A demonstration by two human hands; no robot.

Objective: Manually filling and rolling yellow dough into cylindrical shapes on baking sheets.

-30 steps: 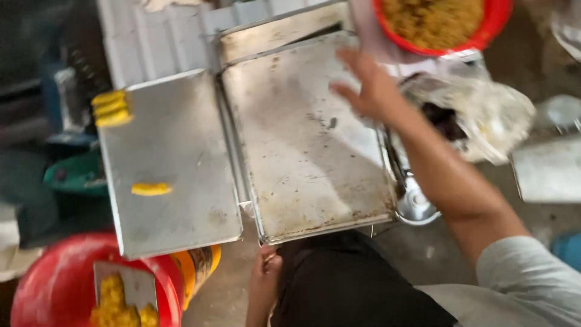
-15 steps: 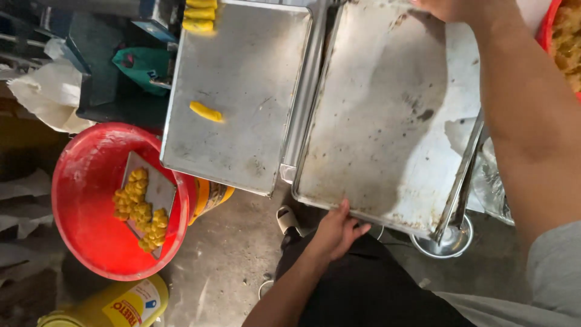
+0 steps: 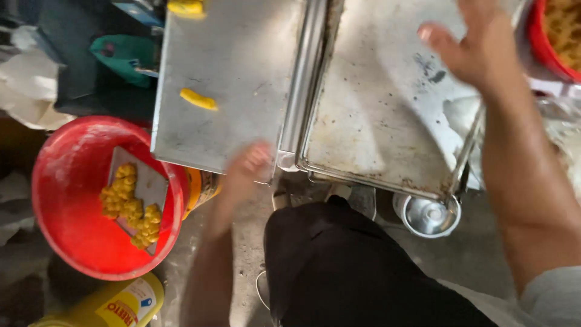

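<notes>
**Hands at two metal trays**

The left hand (image 3: 245, 172), blurred, touched the near edge of the left metal tray (image 3: 236, 91), grip impossible to tell. A yellow dough piece (image 3: 198, 99) lay on that tray. Farther off, the right hand (image 3: 469, 45) hovered spread and empty over the stained right tray (image 3: 375, 121).

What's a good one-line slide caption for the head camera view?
Left hand at the near edge of a metal tray, right hand open over a stained tray, red basin of yellow dough pieces alongside.
</notes>
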